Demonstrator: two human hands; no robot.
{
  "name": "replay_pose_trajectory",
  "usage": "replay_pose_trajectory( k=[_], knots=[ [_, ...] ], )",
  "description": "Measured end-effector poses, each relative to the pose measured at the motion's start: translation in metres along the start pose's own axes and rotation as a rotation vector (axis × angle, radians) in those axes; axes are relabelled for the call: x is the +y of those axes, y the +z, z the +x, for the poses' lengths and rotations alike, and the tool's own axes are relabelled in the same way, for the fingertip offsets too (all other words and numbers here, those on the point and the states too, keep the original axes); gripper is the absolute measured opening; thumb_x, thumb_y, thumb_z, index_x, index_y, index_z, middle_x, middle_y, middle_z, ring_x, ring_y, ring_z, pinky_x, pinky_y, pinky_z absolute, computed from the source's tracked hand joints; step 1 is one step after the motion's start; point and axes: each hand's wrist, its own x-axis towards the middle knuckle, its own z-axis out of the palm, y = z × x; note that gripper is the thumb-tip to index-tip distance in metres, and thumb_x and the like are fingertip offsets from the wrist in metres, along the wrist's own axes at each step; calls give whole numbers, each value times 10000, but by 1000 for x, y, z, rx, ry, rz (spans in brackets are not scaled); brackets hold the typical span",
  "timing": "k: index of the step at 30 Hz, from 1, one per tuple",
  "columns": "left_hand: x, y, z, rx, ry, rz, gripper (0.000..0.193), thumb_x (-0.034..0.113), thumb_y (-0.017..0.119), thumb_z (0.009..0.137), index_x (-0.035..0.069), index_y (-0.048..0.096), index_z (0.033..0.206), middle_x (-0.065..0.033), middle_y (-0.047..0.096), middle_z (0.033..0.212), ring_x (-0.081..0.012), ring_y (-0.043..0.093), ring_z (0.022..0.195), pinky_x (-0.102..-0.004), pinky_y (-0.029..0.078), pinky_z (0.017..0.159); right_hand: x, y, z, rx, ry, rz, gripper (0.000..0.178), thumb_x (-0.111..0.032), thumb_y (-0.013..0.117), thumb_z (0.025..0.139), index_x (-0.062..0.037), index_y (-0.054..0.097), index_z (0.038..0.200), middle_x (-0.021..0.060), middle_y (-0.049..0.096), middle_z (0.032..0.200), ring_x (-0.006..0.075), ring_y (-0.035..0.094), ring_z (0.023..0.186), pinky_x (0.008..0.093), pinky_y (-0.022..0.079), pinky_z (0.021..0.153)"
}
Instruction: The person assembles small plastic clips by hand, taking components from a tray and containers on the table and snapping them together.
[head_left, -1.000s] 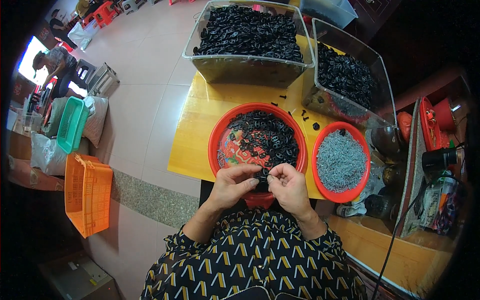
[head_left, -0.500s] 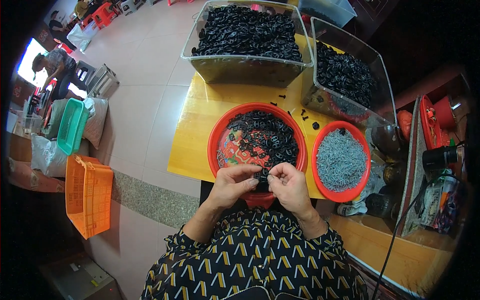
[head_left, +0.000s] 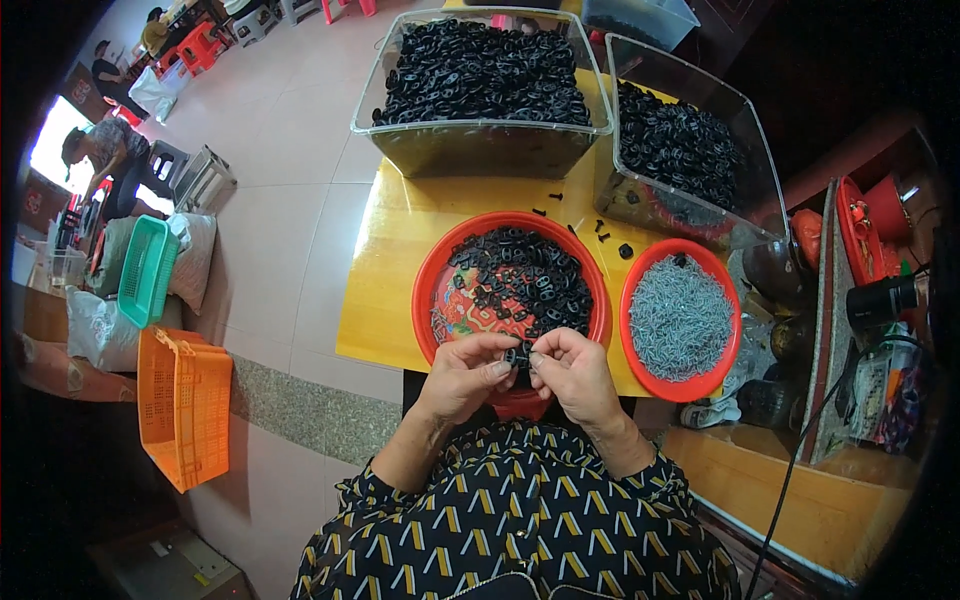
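Observation:
Over the near rim of a red basin (head_left: 423, 325), my left hand (head_left: 462, 378) pinches a small black plastic piece with holes (head_left: 516, 355) between thumb and fingertips. My right hand (head_left: 578, 380) meets it from the other side, its thumb and forefinger pressed together against the piece's edge. Whatever tiny thing the right fingers may hold is hidden. In the basin lie many loose black plastic pieces (head_left: 545, 285) and, at its left side, some metal screws (head_left: 440, 322). To the right, a smaller red basin (head_left: 737, 335) is heaped with silvery screws (head_left: 680, 315).
Two clear bins (head_left: 490, 155) (head_left: 690, 207) of black pieces stand at the back of the yellow table (head_left: 385, 270). A few dark bits (head_left: 603, 230) lie before them. An orange crate (head_left: 185, 410) and green basket (head_left: 148, 270) are at left; people (head_left: 110, 155) work beyond.
Both hands stay together over the basin's near rim. The black piece now shows more of its holes, and the right fingertips have shifted slightly against it. The whole view has tilted a little.

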Motion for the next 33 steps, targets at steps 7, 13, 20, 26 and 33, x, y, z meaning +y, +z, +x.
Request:
replay_pose_trajectory(
  k=[7, 13, 20, 26, 33],
  knots=[
    [1, 3, 0, 12, 0, -9, 265, -15, 577, 749, -18, 539, 1011, -87, 569, 783, -162, 539, 673, -267, 443, 621, 0, -1, -1, 7, -2, -19, 79, -43, 532, 785, 3, 500, 841, 7, 523, 680, 46, 500, 544, 165, 405, 454],
    [3, 4, -2, 9, 15, 69, 268, -13, 591, 742, -19, 545, 1006, -72, 576, 809, -141, 544, 686, -254, 451, 634, 0, -1, -2, 11, -44, -104, 62, -26, 534, 778, 5, 502, 821, -6, 514, 683, 26, 484, 570, 164, 395, 479],
    [7, 11, -5, 7, 91, 452, 261, -1, 582, 761, -33, 544, 1017, -43, 548, 909, -94, 523, 825, -227, 429, 725, 2, -1, -2, -8, -71, -165, 64, -20, 545, 766, 10, 506, 806, -9, 514, 685, 21, 486, 604, 173, 405, 512],
    [7, 13, -5, 4, 97, 470, 257, -6, 578, 762, -39, 541, 1015, -45, 543, 925, -100, 523, 837, -230, 428, 734, 1, -1, -1, -17, -57, -170, 57, -24, 539, 774, 7, 505, 806, -7, 512, 671, 21, 481, 596, 169, 399, 499],
    [6, 13, -5, 6, 112, 437, 254, -2, 565, 773, -44, 536, 1022, -48, 542, 934, -110, 536, 838, -232, 439, 733, -1, -1, 1, -52, 52, -85, 58, -26, 538, 781, 2, 511, 824, 11, 522, 681, 43, 505, 567, 167, 419, 484]
  ],
)
